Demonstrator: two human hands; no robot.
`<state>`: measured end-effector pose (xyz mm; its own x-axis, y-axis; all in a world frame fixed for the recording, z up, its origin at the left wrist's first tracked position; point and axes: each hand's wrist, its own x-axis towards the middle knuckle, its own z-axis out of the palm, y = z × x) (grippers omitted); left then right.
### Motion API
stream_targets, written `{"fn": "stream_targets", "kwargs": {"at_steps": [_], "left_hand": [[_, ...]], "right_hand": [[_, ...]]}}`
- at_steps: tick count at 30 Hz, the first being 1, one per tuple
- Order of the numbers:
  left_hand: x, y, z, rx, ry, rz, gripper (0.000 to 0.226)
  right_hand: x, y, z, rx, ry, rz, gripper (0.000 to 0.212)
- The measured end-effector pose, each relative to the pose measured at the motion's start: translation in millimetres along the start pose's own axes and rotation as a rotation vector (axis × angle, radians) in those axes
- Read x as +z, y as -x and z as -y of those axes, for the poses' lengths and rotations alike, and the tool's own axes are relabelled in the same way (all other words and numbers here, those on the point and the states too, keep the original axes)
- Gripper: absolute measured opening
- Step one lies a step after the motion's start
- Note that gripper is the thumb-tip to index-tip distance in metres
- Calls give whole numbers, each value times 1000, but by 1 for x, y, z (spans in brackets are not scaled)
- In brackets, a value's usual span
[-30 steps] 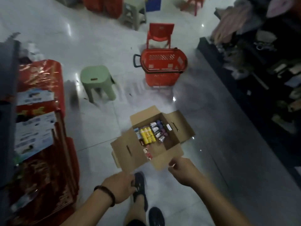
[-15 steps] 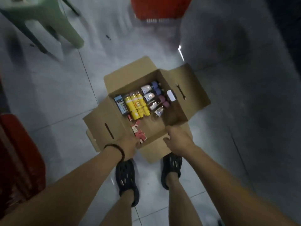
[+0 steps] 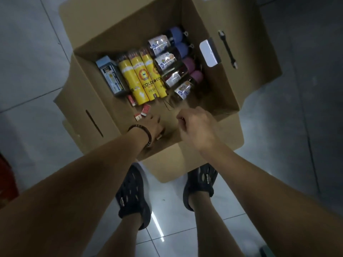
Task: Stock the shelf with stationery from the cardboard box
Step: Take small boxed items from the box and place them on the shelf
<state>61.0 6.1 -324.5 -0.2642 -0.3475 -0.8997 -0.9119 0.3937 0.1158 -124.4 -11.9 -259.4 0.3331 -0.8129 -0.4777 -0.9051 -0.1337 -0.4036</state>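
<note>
An open cardboard box [image 3: 79, 108] stands on the floor with its flaps spread. Inside lie three yellow colour-pencil tubes [image 3: 141, 78], several clear tubes with blue and pink caps [image 3: 172, 58], a blue-grey pack [image 3: 111, 76] and small red packs [image 3: 144, 110]. My left hand [image 3: 154, 125], with a dark bracelet at the wrist, reaches down to the box bottom beside the small red packs; its fingers are hidden. My right hand [image 3: 194, 125] hovers over the near part of the box with curled fingers, and I see nothing in it.
The box sits on pale glossy floor tiles. My feet in dark sandals [image 3: 133, 193] stand right against the box's near flap. A red object [image 3: 7, 182] shows at the left edge. No shelf is in view.
The camera has dropped close over the box. Both hands left the box's near edge and moved inside it, the left down to the bottom by the red packs.
</note>
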Motion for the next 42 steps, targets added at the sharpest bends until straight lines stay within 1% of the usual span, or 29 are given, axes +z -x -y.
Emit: {"fn": "stream_targets", "kwargs": {"at_steps": [2,4,5,8,9,12,14,16,17,20,22,24,25,29,34,36,39,42], "left_hand": [[6,-10,-2,-5,-92,-7,50],[8,-14,-4,9,-155,-20,43],[9,-15,-5,25,-181,-20,43],[19,-20,0,50,-168,-48,55],[21,-20,2,75,-185,-67,54],[25,-22,1,102,-264,-85,32],[33,-27,-1,97,-234,-107,36],[41,-34,-2,99,-144,-146,43],[42,-35,-4,69,-58,-165,43],[40,-33,-6,12,12,-146,40],[42,-33,-7,-44,95,-168,41],[49,-33,-9,-52,141,-204,40],[52,-34,-10,-36,125,-229,40],[55,-42,-8,-77,256,-176,41],[38,-36,-10,-67,296,-155,30],[33,-28,-11,-104,434,-168,26],[18,-5,-7,-134,812,-249,23],[-6,44,-9,-142,1207,-493,10]], "right_hand": [[3,0,-2,-35,0,-30,11],[3,0,-4,-47,0,-49,10],[4,0,-4,-46,2,-62,11],[7,0,-2,-18,8,-90,11],[8,-1,-1,-9,11,-97,11],[12,-1,0,17,26,-116,9],[13,-1,0,28,28,-131,8],[14,0,0,27,35,-142,7],[14,0,0,20,42,-142,7],[15,1,-2,-13,66,-135,8],[15,0,-2,-17,75,-133,8],[15,0,-1,-17,84,-121,9],[15,-1,-1,-16,93,-117,9],[14,0,0,-26,106,-98,10],[13,-1,0,-13,114,-90,8],[11,-1,1,-9,100,-63,8],[6,-2,3,22,64,4,9],[-8,2,9,78,-148,9,16]]}}
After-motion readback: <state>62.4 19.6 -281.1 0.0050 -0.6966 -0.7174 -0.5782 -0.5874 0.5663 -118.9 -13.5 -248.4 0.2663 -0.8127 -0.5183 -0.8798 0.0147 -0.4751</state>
